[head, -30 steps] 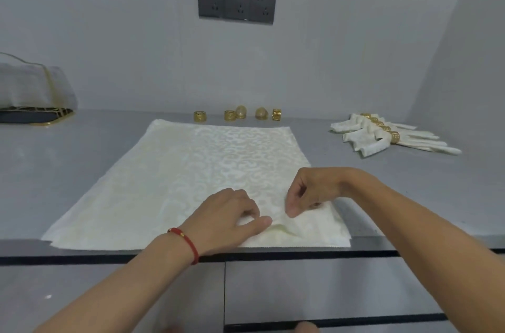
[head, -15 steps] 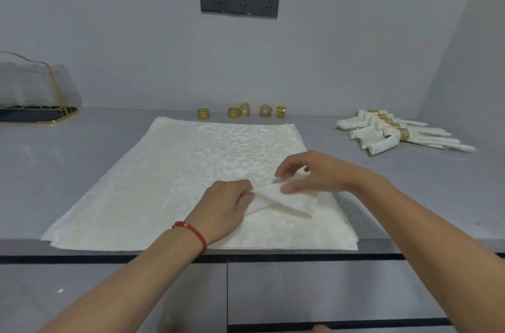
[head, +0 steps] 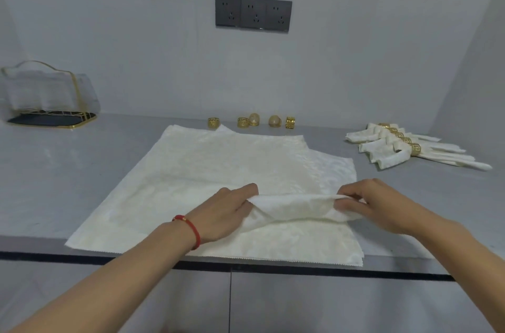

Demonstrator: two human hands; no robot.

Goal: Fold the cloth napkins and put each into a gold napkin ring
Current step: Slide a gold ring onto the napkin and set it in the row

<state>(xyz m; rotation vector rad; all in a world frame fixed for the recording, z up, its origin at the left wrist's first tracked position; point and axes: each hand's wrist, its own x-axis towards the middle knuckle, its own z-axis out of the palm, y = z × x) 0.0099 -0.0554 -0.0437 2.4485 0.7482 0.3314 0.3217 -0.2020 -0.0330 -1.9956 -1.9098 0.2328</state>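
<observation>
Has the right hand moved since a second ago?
Yes. The right hand has gone rightward and away from the counter's front edge, drawing the top napkin's near edge up off the stack.

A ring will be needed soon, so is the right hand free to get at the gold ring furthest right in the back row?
Probably not yet. The right hand pinches the napkin fold; its grip is occupied. The ring stands unobstructed beyond the spread napkins, so letting go should clear the way.
</observation>
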